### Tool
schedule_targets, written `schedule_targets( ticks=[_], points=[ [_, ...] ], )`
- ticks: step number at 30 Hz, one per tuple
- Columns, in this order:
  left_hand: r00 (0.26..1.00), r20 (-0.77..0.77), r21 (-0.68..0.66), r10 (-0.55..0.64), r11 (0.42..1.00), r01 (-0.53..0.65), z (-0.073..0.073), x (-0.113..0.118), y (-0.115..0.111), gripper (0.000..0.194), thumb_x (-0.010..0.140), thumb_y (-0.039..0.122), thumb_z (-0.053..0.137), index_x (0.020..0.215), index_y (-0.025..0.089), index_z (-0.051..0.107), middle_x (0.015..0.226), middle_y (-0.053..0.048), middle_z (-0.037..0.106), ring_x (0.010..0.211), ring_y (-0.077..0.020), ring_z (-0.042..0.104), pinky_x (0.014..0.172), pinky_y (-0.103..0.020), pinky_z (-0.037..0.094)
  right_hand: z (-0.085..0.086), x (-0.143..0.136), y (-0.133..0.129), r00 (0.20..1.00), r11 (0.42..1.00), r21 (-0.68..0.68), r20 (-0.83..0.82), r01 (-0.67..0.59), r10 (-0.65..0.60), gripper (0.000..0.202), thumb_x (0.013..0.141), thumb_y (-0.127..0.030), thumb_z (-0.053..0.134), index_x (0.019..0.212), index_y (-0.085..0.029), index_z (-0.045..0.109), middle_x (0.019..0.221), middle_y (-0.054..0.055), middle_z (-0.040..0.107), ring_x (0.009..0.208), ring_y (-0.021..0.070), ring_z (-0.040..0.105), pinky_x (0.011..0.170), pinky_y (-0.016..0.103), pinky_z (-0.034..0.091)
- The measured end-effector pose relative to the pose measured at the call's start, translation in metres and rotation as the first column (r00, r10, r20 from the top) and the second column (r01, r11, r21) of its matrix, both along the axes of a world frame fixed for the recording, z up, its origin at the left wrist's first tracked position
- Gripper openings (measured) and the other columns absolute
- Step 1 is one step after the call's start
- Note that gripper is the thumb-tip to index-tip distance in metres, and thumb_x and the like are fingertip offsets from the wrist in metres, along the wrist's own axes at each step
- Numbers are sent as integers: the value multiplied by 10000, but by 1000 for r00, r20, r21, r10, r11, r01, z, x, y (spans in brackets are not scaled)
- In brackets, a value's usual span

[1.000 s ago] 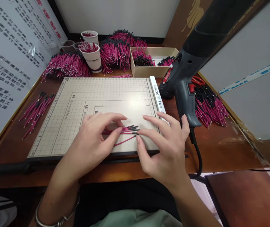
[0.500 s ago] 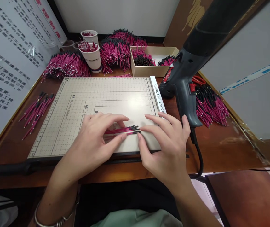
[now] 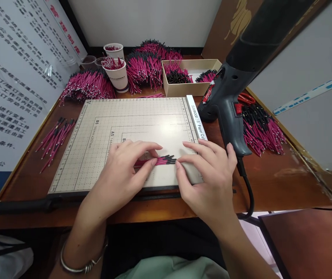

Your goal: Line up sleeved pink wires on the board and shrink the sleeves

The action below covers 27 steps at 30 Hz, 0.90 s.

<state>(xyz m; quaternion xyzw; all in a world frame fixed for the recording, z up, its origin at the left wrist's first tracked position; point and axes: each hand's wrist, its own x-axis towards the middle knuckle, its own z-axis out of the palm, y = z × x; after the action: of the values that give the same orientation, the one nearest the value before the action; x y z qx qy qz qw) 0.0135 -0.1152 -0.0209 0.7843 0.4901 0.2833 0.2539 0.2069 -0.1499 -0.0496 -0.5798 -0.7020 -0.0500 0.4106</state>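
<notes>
I have a small bundle of pink wires (image 3: 162,160) with black ends lying over the near right part of the paper cutter (image 3: 136,114), between my two hands. My left hand (image 3: 122,166) grasps the bundle from the pink side, the thumb on it and the fingers curled behind, with the forefinger raised above. My right hand (image 3: 208,174) meets the black tips with thumb and forefinger, the other fingers spread and lifted; whether it pinches the tips or only presses against them, I cannot tell from my view.

The cutter sits flat on the brown bench (image 3: 288,186). To its left I see a loose group of wires (image 3: 57,139). Beyond its far edge are a left heap (image 3: 87,85) and a larger middle heap (image 3: 145,68) of the same wires, two paper cups filled with more, the front cup (image 3: 118,79) and the rear cup (image 3: 118,52), and a cream box (image 3: 183,91) holding wires in two clumps. On my right a grey heat gun (image 3: 231,112) with a red switch leans, handle toward me, and just beside it lies a right heap (image 3: 266,131).
</notes>
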Motion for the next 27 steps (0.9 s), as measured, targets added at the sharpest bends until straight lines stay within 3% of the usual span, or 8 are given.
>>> schedule_targets(
  ticks=[12,27],
  points=[
    [1000,4,13,12,1000,-12,1,1,1,190,1035,237,591,1148,281,737,996,66,768,921,-166,665,875,-366,387,-4,-1,3,999,995,94,9,42,-43,97,948,-204,678,855,-226,693,1104,18,797,1167,311,706,1200,703,329],
    [1000,3,31,22,999,-22,-3,0,2,190,1010,219,632,1137,293,752,910,62,736,811,-156,620,828,-355,401,-3,-1,2,998,999,41,56,26,-28,157,981,-223,633,911,-256,770,1189,23,780,1213,298,681,1209,703,318]
  ],
)
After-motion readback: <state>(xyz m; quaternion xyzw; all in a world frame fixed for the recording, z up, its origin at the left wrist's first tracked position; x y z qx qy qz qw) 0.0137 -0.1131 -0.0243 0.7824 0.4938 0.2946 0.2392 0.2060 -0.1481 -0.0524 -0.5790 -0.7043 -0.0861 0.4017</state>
